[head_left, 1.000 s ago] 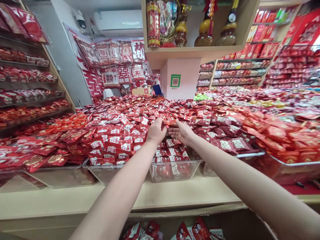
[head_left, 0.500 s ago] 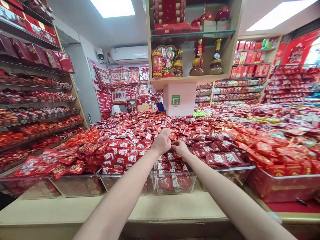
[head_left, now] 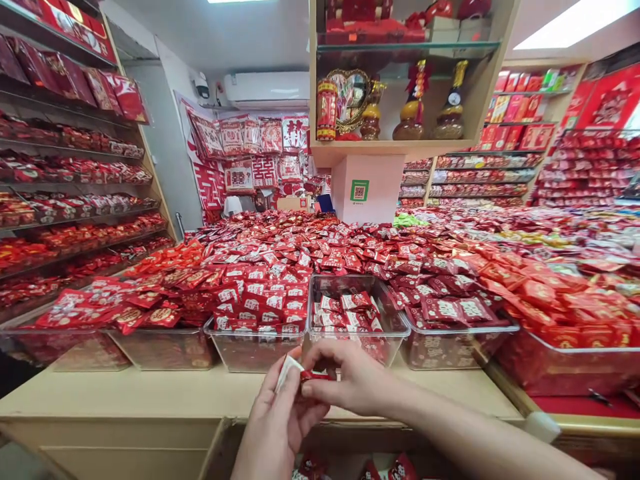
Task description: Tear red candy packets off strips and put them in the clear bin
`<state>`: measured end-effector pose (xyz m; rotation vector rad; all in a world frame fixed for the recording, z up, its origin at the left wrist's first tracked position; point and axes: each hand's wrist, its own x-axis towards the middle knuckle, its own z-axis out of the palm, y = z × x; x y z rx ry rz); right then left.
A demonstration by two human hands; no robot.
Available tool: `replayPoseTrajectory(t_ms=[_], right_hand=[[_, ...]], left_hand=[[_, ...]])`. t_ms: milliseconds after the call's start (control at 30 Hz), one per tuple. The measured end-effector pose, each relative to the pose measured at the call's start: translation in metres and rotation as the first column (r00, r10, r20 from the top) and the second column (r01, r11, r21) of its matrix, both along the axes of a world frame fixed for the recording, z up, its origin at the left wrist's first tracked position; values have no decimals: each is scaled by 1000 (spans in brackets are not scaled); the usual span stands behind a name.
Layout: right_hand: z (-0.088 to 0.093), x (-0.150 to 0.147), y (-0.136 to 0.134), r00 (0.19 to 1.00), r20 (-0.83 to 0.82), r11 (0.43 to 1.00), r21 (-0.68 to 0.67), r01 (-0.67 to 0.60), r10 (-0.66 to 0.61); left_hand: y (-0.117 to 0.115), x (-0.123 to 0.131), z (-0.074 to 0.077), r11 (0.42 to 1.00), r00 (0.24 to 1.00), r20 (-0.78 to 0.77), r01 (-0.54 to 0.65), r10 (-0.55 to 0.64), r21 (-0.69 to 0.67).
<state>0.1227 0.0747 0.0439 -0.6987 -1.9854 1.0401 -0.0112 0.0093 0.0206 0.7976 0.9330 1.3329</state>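
Both my hands meet low in the middle, in front of the counter edge. My left hand (head_left: 280, 417) and my right hand (head_left: 350, 380) pinch a small red and white candy packet (head_left: 300, 372) between their fingertips. Just beyond them stands a clear plastic bin (head_left: 395, 327), partly filled with red packets. Bins on either side are heaped with similar red packets (head_left: 260, 293).
A beige counter (head_left: 150, 393) carries a row of clear bins. Red packets cover the whole table behind. Shelves of red goods line the left wall (head_left: 75, 173) and right side. A pink pillar with a green QR sign (head_left: 360, 190) stands at the back under a shelf of ornaments.
My hands have drawn back from the candy pile toward me and now hold one packet between them near the counter edge. The camera view has shifted slightly.
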Motion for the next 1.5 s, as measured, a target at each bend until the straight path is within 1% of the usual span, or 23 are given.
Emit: replayPoseTrajectory(t_ms=[33, 67, 100, 133, 167, 200, 233, 267, 300, 333, 367, 400, 467, 567, 700, 800, 867, 967, 1033, 1100, 1333, 1433, 1500], right_hand=[[3, 1, 0, 997, 74, 995, 97, 22, -29], [6, 3, 7, 982, 147, 975, 205, 84, -115], [10, 8, 21, 946, 199, 928, 323, 185, -258], [13, 12, 39, 876, 242, 859, 420, 294, -418], [15, 16, 59, 796, 332, 820, 473, 323, -506], [15, 19, 80, 711, 453, 810, 510, 288, -538], [14, 19, 99, 611, 573, 814, 535, 226, -546], [10, 18, 117, 498, 683, 830, 538, 151, -534], [6, 15, 131, 399, 758, 844, 528, 91, -517], [1, 11, 143, 318, 805, 857, 514, 49, -501], [-4, 6, 152, 263, 832, 866, 500, 25, -488], [-9, 1, 159, 232, 845, 871, 492, 14, -481], [-17, -8, 167, 207, 858, 876, 482, -6, -470], [-24, -14, 173, 211, 865, 878, 476, -55, -455], [-30, -11, 175, 275, 844, 866, 495, -71, -460], [-34, -6, 177, 336, 824, 866, 499, -48, -456], [-36, -5, 179, 394, 807, 875, 483, -15, -439], [-38, -3, 181, 483, 785, 906, 422, 43, -389], [-39, -2, 182, 510, 781, 922, 383, 62, -359], [-40, -3, 183, 516, 778, 923, 380, 67, -358], [-45, -10, 184, 501, 759, 892, 449, 57, -415], [-43, -11, 183, 494, 761, 890, 450, 66, -421], [-38, -8, 182, 487, 760, 888, 453, 77, -430]], left_hand=[[1, -4, -4, 1000, 998, -63, -8, 8, -9], [5, -7, -7, 1000, 986, -164, 14, -12, 13], [9, -11, -9, 996, 958, -284, 61, -43, 57], [15, -15, -11, 987, 915, -400, 103, -45, 125], [20, -19, -12, 973, 865, -502, 130, -18, 189], [24, -22, -14, 964, 806, -591, 179, -30, 196], [28, -24, -16, 961, 755, -655, 200, -28, 189], [30, -26, -18, 957, 707, -707, 224, -31, 183], [31, -27, -19, 953, 665, -746, 243, -27, 183], [32, -28, -21, 946, 634, -774, 258, -11, 198], [31, -28, -22, 935, 607, -794, 279, 5, 219], [30, -28, -23, 924, 588, -809, 296, 24, 243], [28, -27, -24, 909, 563, -825, 319, 46, 269], [27, -27, -25, 902, 536, -843, 342, 42, 263], [29, -26, -23, 897, 508, -861, 379, 2, 225], [30, -25, -20, 894, 482, -876, 399, -17, 202], [31, -25, -19, 895, 470, -882, 403, -24, 190], [31, -24, -18, 898, 459, -888, 405, -37, 172], [31, -24, -19, 899, 453, -890, 408, -48, 159], [31, -23, -19, 899, 445, -894, 412, -55, 150], [31, -22, -20, 896, 414, -909, 418, -40, 151], [30, -22, -20, 895, 409, -912, 419, -39, 150], [30, -22, -19, 896, 409, -912, 416, -33, 154]])
